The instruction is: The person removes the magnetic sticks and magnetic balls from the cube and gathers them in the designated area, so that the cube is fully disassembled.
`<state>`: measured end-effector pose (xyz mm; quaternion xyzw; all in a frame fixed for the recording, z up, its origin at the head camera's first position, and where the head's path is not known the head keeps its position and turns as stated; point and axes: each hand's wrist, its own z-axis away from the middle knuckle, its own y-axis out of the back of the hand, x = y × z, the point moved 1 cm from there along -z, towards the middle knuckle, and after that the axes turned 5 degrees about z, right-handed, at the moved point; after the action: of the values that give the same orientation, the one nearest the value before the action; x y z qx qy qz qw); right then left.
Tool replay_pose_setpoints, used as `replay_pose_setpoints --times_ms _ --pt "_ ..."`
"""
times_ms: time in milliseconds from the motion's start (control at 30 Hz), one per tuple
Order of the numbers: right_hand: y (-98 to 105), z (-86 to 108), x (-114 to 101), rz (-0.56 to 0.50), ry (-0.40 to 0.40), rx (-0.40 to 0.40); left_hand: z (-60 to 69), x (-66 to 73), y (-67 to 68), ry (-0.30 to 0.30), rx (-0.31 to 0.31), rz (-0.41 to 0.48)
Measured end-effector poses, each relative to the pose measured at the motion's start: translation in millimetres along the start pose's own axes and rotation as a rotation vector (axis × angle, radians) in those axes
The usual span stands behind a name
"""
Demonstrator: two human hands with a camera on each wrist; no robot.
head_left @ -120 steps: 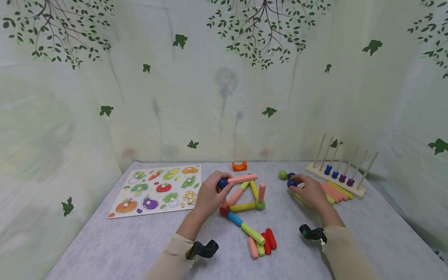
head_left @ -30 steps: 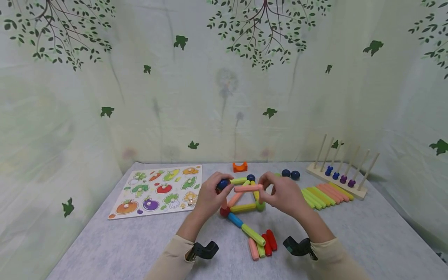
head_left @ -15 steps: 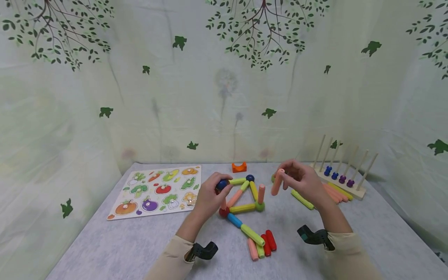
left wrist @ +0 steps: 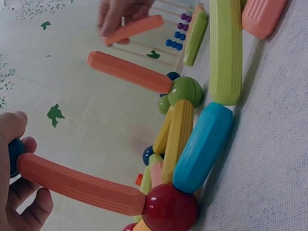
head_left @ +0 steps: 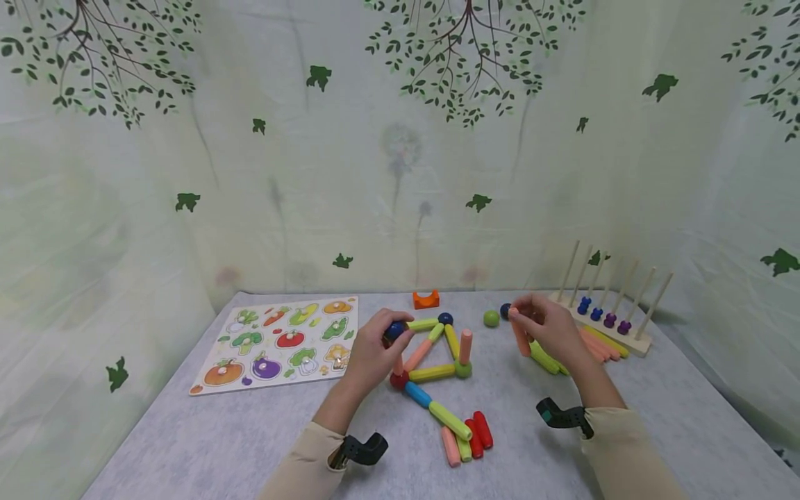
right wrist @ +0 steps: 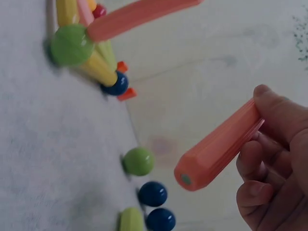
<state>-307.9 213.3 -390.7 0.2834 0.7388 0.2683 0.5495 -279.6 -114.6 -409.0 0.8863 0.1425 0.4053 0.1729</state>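
My right hand (head_left: 553, 332) pinches a pink stick (right wrist: 219, 147), tilted, above the table (head_left: 519, 444) near a loose green ball (head_left: 491, 318). My left hand (head_left: 370, 351) grips a blue ball (head_left: 395, 330) atop an upright pink rod (left wrist: 82, 185), which rises from a red ball (left wrist: 171, 208).

Plain beige sleeves (head_left: 303, 464), black angular wrist cameras (head_left: 369, 450).

The left wrist view crops both the left hand (left wrist: 8, 192), which partly hides a dark blue ball (left wrist: 15, 156), and the slightly blurred right hand (left wrist: 114, 17).
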Motion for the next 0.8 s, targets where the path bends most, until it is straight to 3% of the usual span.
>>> replay_pose_setpoints --times_ms 167,400,800 --pt "-2 -2.7 17 0.042 -0.043 -0.061 -0.2 -1.9 -0.4 0.008 0.002 -0.001" --pt "-10 -6.8 35 0.139 -0.034 -0.184 1.1 -5.3 0.2 0.007 -0.005 -0.028" --pt "-25 -8.1 51 0.290 -0.017 -0.222 6.9 -16.5 -3.2 0.032 -0.018 -0.034"
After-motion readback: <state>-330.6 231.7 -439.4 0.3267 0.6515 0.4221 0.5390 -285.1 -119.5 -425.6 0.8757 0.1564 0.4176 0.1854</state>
